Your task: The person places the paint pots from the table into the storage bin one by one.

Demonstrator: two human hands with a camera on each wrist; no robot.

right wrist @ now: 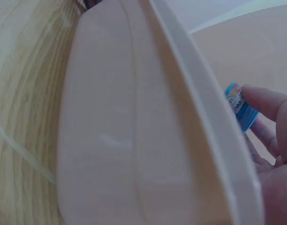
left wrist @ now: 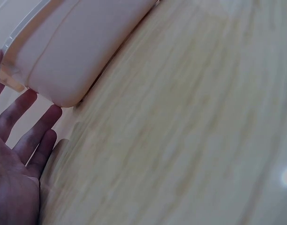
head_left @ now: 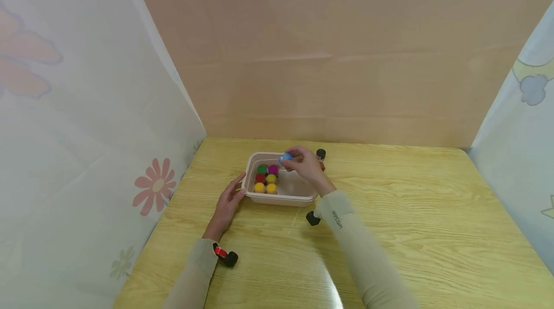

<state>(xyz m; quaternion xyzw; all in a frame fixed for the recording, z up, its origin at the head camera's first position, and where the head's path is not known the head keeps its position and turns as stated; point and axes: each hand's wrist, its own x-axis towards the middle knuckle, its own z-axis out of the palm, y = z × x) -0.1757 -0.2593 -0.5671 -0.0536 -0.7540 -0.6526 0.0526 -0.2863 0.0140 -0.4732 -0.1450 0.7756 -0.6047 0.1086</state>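
Note:
A pale pink tub (head_left: pixel 283 199) stands on the table with several small round pots in its left part: green (head_left: pixel 262 169), magenta (head_left: pixel 273 170), red (head_left: pixel 260 178) and yellow (head_left: pixel 271 188) tops. Over the tub's back part, my right hand (head_left: pixel 305 164) pinches a blue pot (head_left: pixel 285 157) between thumb and fingers; the right wrist view shows the blue pot (right wrist: pixel 241 108) with a printed label, beyond the tub's rim (right wrist: pixel 204 89). My left hand (head_left: pixel 227 205) rests at the tub's left end, fingers extended; in the left wrist view the fingertips touch the tub's wall (left wrist: pixel 73 56).
Behind the right hand, a black-topped pot (head_left: pixel 321 154) and a partly hidden brown one (head_left: pixel 322 166) stand on the table (head_left: pixel 411 212) to the right of the tub. A tan backdrop (head_left: pixel 324 58) rises behind, with patterned sheets (head_left: pixel 86 131) at both sides.

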